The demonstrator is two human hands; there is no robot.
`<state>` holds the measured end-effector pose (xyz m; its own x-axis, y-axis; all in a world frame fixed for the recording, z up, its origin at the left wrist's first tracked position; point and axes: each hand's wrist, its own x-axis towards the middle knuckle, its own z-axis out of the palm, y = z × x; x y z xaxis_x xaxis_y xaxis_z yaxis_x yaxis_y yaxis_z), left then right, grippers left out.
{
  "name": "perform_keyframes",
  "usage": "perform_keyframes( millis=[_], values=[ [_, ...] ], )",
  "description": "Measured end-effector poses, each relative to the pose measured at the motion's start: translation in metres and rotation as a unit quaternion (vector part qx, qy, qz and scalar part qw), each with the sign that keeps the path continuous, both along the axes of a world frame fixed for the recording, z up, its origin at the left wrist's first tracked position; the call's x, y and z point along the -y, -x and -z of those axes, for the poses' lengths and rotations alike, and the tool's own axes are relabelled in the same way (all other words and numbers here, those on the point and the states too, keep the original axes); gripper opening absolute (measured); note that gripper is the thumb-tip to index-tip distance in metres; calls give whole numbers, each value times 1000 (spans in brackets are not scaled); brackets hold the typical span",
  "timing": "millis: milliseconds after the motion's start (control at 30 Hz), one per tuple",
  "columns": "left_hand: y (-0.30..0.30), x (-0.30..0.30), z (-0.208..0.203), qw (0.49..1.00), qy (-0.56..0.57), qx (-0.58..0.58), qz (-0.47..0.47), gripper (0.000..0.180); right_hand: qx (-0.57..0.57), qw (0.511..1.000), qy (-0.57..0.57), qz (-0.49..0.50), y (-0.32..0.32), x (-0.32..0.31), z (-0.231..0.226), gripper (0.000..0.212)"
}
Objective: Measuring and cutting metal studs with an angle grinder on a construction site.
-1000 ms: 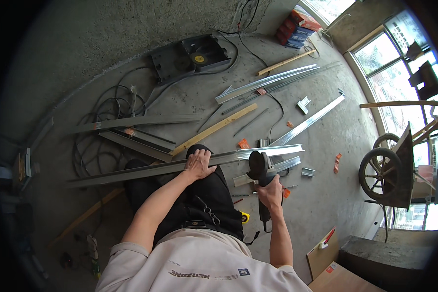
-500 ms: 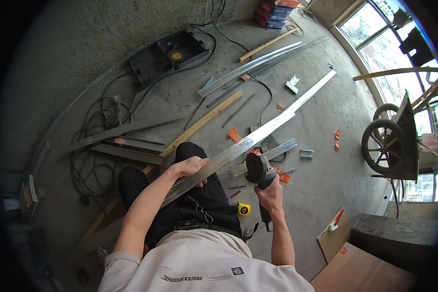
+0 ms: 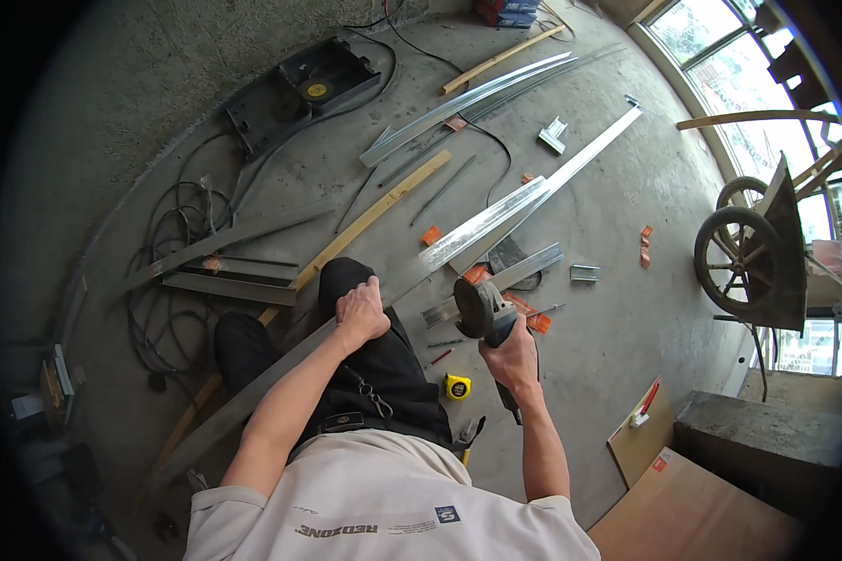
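My right hand point(image 3: 512, 355) is wrapped round the body of an angle grinder point(image 3: 480, 307), whose dark round disc faces left, beside the long metal channel. My left hand point(image 3: 363, 310) is closed on the edge of this silvery metal channel point(image 3: 486, 222), which runs slantwise across my lap from lower left to far right. Under the grinder, a shorter metal channel point(image 3: 531, 266) lies across orange wrappers on the floor. I cannot tell whether the disc is spinning; it looks apart from the channel. Near my thigh sit a yellow tape measure point(image 3: 457, 386) and a red pencil point(image 3: 442, 356).
An open black tool case point(image 3: 299, 93) and coiled cables point(image 3: 173, 271) lie to the left. Wooden strips point(image 3: 384, 210) and more channels point(image 3: 468, 105) lie ahead. A wheeled cart point(image 3: 753, 262) stands at the right, with wooden boards point(image 3: 692, 514) at lower right.
The view has shifted slightly. The long channel has turned in my left hand, showing a different face. The grinder stays in my right hand, close to the channel.
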<state>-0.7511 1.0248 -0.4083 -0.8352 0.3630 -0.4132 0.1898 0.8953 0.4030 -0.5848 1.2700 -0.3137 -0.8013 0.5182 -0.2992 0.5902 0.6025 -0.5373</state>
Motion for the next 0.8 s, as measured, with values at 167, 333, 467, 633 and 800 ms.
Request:
perform_keyframes(
  millis=[167, 333, 467, 633, 800],
  values=[
    [-2, 7, -10, 998, -42, 25, 33, 41, 5, 1000, -9, -16, 4, -4, 8, 64],
    [-2, 14, -9, 997, -55, 13, 52, 41, 21, 999, -19, -30, 11, 2, 8, 61],
    [-3, 14, -5, 997, -58, 8, 51, 43, 37, 998, -28, -34, 16, 6, 12, 54],
    [-5, 15, -4, 997, -56, 13, 49, 44, 58, 997, -33, -46, 21, 10, 21, 54],
    [-5, 15, -3, 997, -62, 6, 52, 44, 73, 995, -38, -57, 24, 8, 24, 53]
  ],
)
